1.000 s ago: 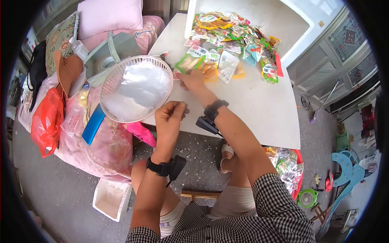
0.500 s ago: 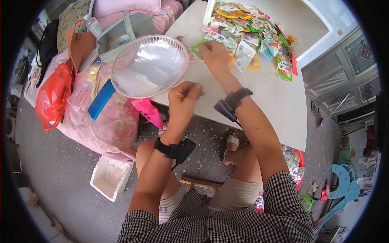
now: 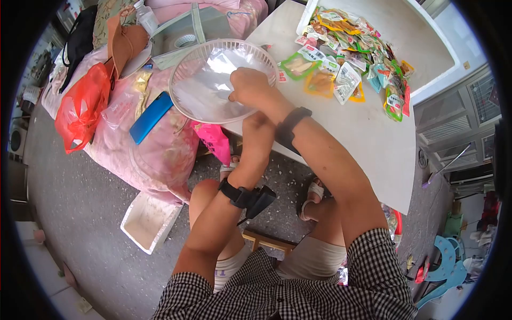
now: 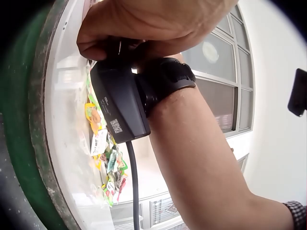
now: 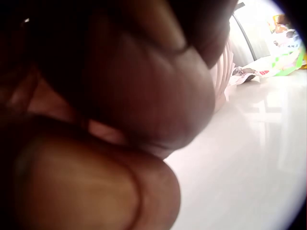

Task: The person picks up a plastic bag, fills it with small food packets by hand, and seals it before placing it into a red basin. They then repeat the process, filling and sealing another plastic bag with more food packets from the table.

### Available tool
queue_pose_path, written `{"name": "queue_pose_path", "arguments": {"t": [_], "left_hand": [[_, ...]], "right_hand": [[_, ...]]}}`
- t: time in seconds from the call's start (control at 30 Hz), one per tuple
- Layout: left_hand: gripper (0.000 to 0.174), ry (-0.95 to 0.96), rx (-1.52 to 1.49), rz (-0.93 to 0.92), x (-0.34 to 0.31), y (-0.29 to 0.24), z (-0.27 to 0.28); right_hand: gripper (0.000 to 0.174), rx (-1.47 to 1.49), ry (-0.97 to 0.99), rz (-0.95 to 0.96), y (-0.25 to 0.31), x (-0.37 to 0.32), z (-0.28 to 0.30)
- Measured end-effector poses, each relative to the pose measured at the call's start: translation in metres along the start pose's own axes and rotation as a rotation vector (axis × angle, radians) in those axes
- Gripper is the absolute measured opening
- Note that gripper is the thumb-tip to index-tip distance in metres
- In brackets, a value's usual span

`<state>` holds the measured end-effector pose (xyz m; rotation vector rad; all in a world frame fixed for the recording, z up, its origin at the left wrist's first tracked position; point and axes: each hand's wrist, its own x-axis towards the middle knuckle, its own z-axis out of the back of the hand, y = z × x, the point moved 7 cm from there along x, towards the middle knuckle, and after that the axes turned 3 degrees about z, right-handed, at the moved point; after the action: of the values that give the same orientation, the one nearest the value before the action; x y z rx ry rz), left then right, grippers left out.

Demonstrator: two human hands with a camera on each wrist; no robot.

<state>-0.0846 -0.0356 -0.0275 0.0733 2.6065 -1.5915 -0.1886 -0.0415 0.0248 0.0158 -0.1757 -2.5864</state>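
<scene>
The right hand (image 3: 255, 89) is over the round pink basket (image 3: 178, 92), its fingers curled above the clear plastic (image 3: 205, 88) inside. Its thumb and fingers fill much of the right wrist view, bent close together, with no held object visible. Just below it, the left hand (image 3: 257, 136) is by the right wrist and the table edge; the head view hides its fingertips. In the left wrist view the left hand (image 4: 158, 24) shows bent fingers over the right arm's black wrist camera (image 4: 120, 103); whether they hold anything cannot be told.
Flat food packets (image 3: 320, 82) lie on the white table (image 3: 373, 154), beside a heap of packets (image 3: 368, 48) spilling from a white box (image 3: 442, 58). A blue phone (image 3: 151, 118), red bag (image 3: 81, 109) and pink packet (image 3: 214, 140) are at the left.
The right hand has moved left from the packets to above the basket, crossing over the left hand. The head view has shifted, so the table and basket appear farther right.
</scene>
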Motion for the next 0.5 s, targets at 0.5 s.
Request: {"name": "queue_pose_path", "arguments": {"t": [0.5], "left_hand": [[0.028,0.186,0.041,-0.085,-0.025,-0.028,-0.046]], "right_hand": [[0.017,1.413,-0.691,-0.254,-0.079,-0.129,0.063]]}}
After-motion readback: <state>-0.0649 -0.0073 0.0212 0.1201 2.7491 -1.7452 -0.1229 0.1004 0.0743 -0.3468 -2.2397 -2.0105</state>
